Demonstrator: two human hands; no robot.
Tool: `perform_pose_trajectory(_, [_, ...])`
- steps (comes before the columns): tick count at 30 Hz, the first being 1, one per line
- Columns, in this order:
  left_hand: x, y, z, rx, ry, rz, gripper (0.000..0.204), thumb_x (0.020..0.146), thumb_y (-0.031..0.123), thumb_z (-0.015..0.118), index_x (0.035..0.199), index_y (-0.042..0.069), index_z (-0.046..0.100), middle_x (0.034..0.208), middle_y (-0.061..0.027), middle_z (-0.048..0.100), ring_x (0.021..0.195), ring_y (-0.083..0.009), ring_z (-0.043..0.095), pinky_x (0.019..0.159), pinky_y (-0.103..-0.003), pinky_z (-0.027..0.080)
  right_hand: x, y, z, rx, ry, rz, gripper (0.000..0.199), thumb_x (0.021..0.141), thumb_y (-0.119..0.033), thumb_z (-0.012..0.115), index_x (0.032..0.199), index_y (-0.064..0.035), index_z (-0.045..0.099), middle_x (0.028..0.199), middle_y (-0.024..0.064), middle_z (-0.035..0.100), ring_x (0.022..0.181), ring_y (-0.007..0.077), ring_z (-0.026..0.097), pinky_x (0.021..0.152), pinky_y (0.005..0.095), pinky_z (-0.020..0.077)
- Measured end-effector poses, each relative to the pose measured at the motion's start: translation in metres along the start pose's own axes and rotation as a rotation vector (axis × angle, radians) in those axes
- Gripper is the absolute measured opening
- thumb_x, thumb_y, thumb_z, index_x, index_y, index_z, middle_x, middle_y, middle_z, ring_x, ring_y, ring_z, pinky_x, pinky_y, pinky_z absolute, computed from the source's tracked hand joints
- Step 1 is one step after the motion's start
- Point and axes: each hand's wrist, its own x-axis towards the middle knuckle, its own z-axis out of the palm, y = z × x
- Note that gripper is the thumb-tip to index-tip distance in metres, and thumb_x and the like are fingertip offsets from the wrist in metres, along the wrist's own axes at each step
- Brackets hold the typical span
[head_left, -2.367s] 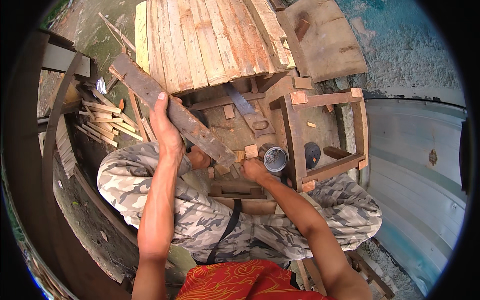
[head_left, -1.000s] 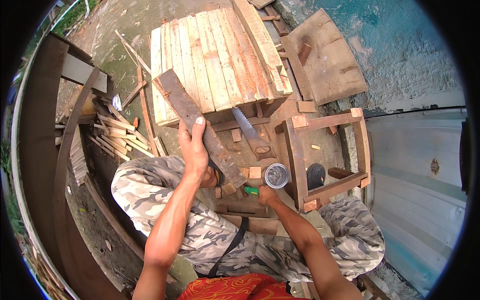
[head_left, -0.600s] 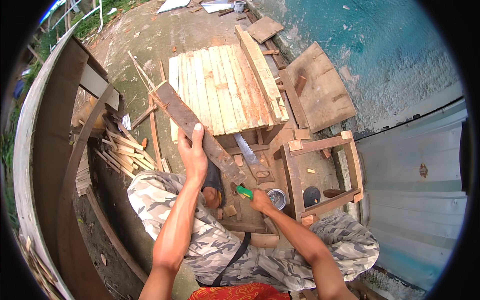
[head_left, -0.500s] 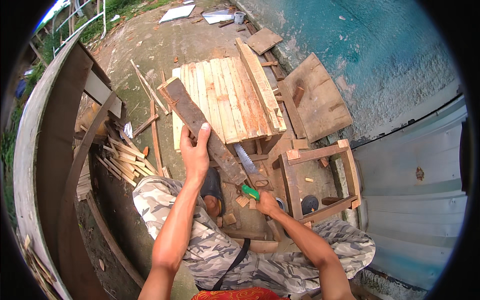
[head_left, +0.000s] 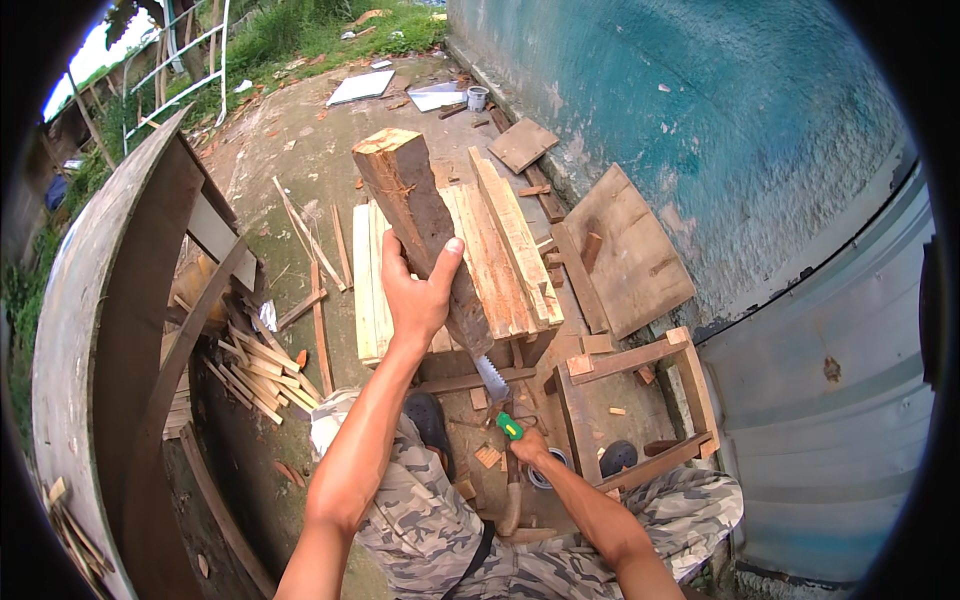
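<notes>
Brown, rough wood beam [head_left: 413, 205], mid-view, slants up in the seated person's L hand [head_left: 418, 300]: thumb pressed on one face, fingers wrapped round the opposite edge, approx. halfway along. R hand [head_left: 531, 447] is closed round a green handle [head_left: 509, 427], just below the beam's lower end; can't tell from where I stand what tool it belongs to. Saw blade [head_left: 491, 378], teeth showing, pokes out btwn beam & handle, partly hidden. Round grey can [head_left: 541, 480] sits next to the R hand, partly covered by the wrist. Behind the beam: pale slatted wood platform [head_left: 372, 300]. To the right, nr. the camo-trousered knee: open wood frame [head_left: 577, 425]. Farther left: pale sticks [head_left: 262, 382], heaped.
</notes>
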Motion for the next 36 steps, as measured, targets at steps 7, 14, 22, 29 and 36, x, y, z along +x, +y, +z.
perform_pose_trajectory(7, [0.007,-0.032,0.006,0.156,0.045,-0.062,0.083,0.082,0.037,0.084,0.139,-0.001,0.038,0.125,-0.0212,0.057,0.113,-0.0294,0.060,0.098,-0.041,0.048,0.029,0.024,0.064,0.535,-0.186,0.230,0.018,0.086,0.001,0.059,0.101,0.0096,0.064,0.083,0.0209,0.068,0.075,0.0333,0.072,0.055,0.0409,0.0608])
perform_pose_trajectory(14, [0.013,-0.046,0.006,0.228,0.064,-0.137,0.101,0.073,0.060,0.086,0.139,-0.002,0.042,0.126,-0.0194,0.059,0.115,-0.0323,0.061,0.099,-0.044,0.048,0.034,0.051,0.079,1.047,-0.412,0.331,0.036,0.096,-0.018,0.065,0.120,0.0077,0.056,0.107,0.0249,0.067,0.090,0.0369,0.072,0.075,0.0465,0.0646])
perform_pose_trajectory(22, [0.008,-0.044,0.009,0.306,0.003,-0.035,0.088,0.083,0.061,0.077,0.133,-0.005,0.047,0.122,-0.0210,0.058,0.116,-0.0355,0.058,0.100,-0.046,0.045,0.016,0.055,0.083,1.217,-0.451,0.332,0.059,0.099,-0.045,0.062,0.140,-0.0053,0.048,0.129,0.0187,0.061,0.105,0.0412,0.068,0.087,0.0528,0.0601])
perform_pose_trajectory(29, [0.007,-0.032,0.009,0.334,0.018,-0.142,0.077,0.089,0.046,0.077,0.133,-0.007,0.043,0.123,-0.0241,0.057,0.116,-0.0357,0.058,0.102,-0.046,0.044,-0.004,0.046,0.079,1.097,-0.496,0.334,0.062,0.098,-0.055,0.060,0.137,-0.0080,0.049,0.126,0.0169,0.062,0.100,0.0391,0.069,0.085,0.0513,0.0599])
perform_pose_trajectory(36, [0.005,-0.014,0.003,0.167,-0.035,-0.084,0.071,0.085,0.036,0.082,0.130,-0.005,0.045,0.113,-0.0216,0.068,0.101,-0.0319,0.070,0.088,-0.041,0.055,-0.024,0.040,0.075,0.859,-0.550,0.345,0.022,0.097,-0.009,0.060,0.110,0.0076,0.056,0.099,0.0200,0.066,0.078,0.0285,0.067,0.069,0.0397,0.0615])
